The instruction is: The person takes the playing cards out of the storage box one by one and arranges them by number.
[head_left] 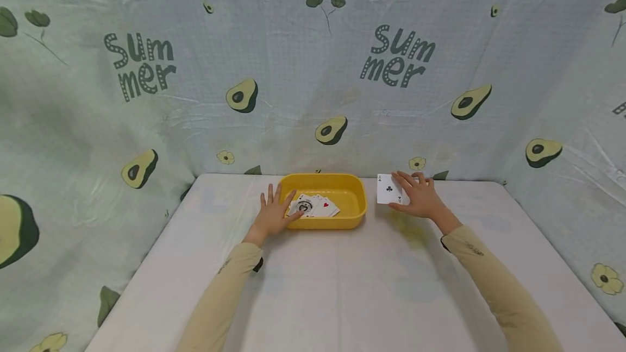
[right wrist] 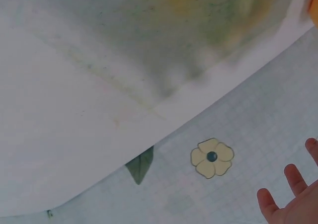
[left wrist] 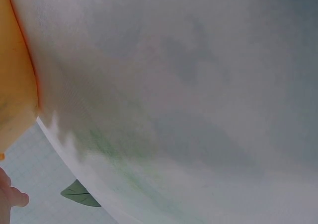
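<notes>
A white playing card [head_left: 389,189] with black clubs faces up to the right of the yellow tray [head_left: 347,223]. My right hand [head_left: 419,198] holds this card by its right part, thumb at the lower edge and fingers at the upper edge. In the right wrist view, fingers [right wrist: 296,180] spread apart at the lower right, and the card is out of sight. My left hand [head_left: 271,216] lies at the tray's left end with straight, spread fingers, the thumb reaching over the rim. Inside the tray are several overlapping playing cards [head_left: 320,206], one showing a red heart.
A white-covered table [head_left: 337,287] carries the tray near its back edge. Behind it hangs a pale cloth [head_left: 293,58] printed with avocados, flowers and lettering. The tray's yellow side [left wrist: 17,70] fills the left edge of the left wrist view.
</notes>
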Available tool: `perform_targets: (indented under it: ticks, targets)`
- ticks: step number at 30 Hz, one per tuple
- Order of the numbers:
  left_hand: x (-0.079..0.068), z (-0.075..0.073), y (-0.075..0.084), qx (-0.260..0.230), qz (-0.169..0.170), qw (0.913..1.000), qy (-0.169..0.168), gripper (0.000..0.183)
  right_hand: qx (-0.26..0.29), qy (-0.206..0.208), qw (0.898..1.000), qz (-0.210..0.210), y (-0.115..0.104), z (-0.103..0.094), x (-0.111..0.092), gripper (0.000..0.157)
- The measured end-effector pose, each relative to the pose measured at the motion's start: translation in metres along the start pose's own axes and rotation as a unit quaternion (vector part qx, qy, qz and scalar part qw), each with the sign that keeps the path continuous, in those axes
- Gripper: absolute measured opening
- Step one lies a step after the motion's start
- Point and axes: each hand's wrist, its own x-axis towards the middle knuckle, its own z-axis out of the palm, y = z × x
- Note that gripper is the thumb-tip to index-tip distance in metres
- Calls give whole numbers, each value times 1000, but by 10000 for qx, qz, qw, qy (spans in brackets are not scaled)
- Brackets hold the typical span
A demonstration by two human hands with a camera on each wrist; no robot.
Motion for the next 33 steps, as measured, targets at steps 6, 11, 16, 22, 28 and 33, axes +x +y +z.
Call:
perform_targets:
  ticks: [6,11,16,22,28,33]
  targets:
    - [1,-1,0,-18,53,10000,6,73,-3,4,9999,104,19,1,-9,84]
    - [2,-1,-1,16,67,10000,-58,72,6,-19,9999,105,33,3,-15,83]
    - [2,-1,-2,32,91,10000,-5,72,-96,-286,9994,157,44,6,-20,83]
    - [1,0,-2,-18,66,10000,54,72,-194,-636,9975,237,50,10,-24,82]
    - [1,0,-2,-84,57,9999,41,72,-274,-765,9964,261,51,17,-27,80]
    - [0,0,-3,-81,121,9999,66,72,-305,-791,9960,271,50,23,-29,80]
